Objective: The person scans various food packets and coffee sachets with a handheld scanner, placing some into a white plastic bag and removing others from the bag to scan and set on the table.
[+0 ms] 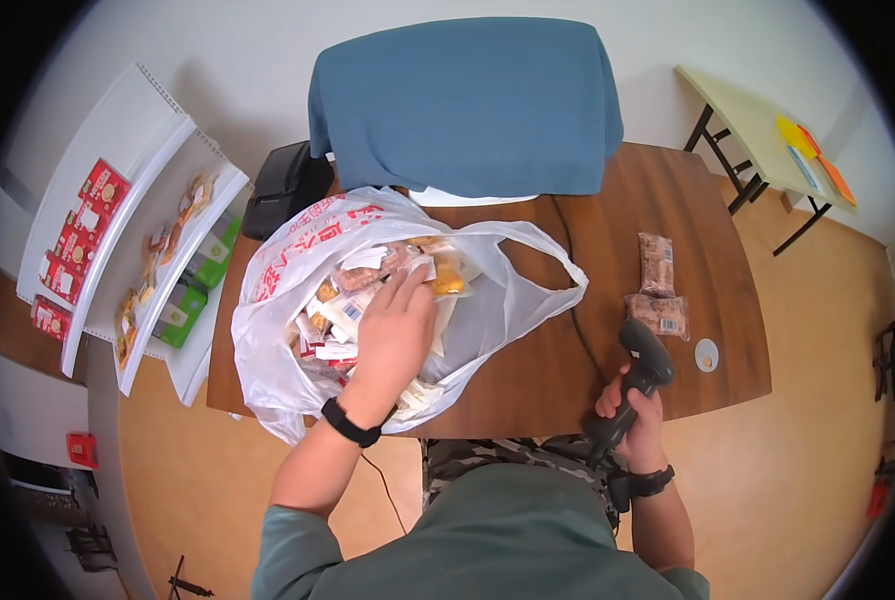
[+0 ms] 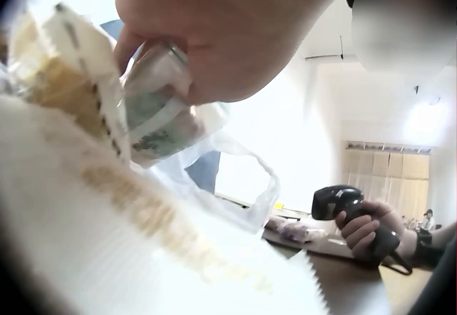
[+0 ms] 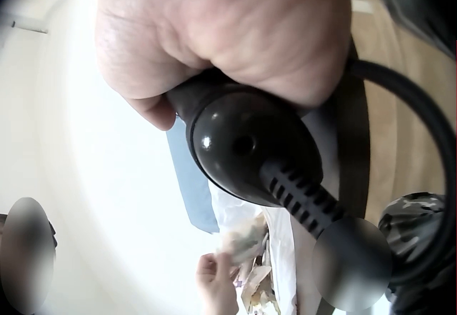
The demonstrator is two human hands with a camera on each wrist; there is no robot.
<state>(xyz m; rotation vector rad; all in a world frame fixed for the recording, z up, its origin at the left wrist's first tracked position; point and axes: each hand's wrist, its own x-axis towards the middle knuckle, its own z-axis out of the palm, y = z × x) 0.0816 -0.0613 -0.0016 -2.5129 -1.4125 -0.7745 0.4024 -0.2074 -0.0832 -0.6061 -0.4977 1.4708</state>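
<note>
The left hand (image 1: 395, 335) reaches into the mouth of a white plastic bag (image 1: 297, 235) full of small wrapped packets. In the left wrist view its fingers pinch a clear packet (image 2: 158, 126) with green and pale parts; white and yellowish wrappers (image 2: 64, 93) lie close by. The right hand (image 1: 643, 428) grips the handle of a black handheld scanner (image 1: 647, 360) at the table's front right edge, its head tilted up and away. In the right wrist view the palm (image 3: 228, 36) covers the handle, and a cable (image 3: 303, 197) leaves its base.
Two pinkish packets (image 1: 657, 265) and a round white item (image 1: 706, 355) lie on the table (image 1: 707, 210) at the right. Behind the bag stand a blue-cloth-covered object (image 1: 467, 105) and a black device (image 1: 285, 190). Shelves (image 1: 157, 170) with red boxes are at left; a side table (image 1: 757, 130) is back right.
</note>
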